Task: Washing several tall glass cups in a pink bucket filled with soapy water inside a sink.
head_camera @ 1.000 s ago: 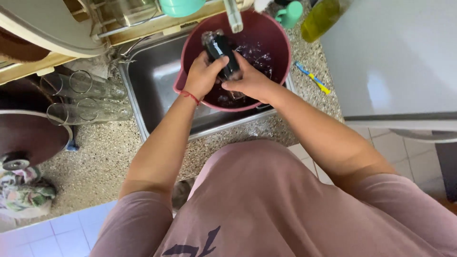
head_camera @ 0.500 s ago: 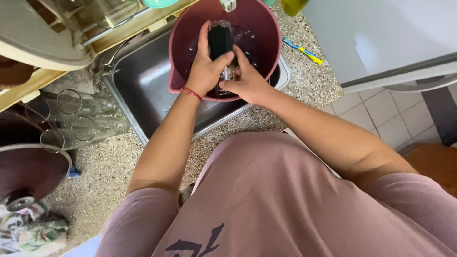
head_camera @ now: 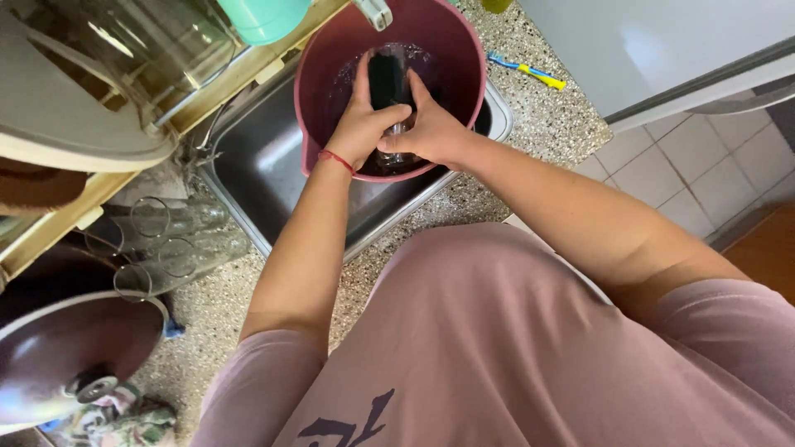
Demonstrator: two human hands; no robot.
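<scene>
Left hand (head_camera: 358,124) and right hand (head_camera: 429,131) closed together round dark glass (head_camera: 387,79), inside maroon bucket (head_camera: 464,50) in steel sink (head_camera: 265,157). Beyond right hand, blue-yellow toothbrush (head_camera: 530,72) on speckled worktop (head_camera: 571,124), near white appliance edge. Left of left hand, clear glasses (head_camera: 170,240).

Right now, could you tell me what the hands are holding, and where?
Both hands, left hand and right hand, grip a dark glass around its lower sides.

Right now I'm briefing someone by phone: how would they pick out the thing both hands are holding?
Find the steel sink set in the speckled counter; a maroon plastic tub sits in it. Inside, the left hand and right hand grip a dark, upright glass, unlike the clear empty glasses lying on the counter.
</scene>
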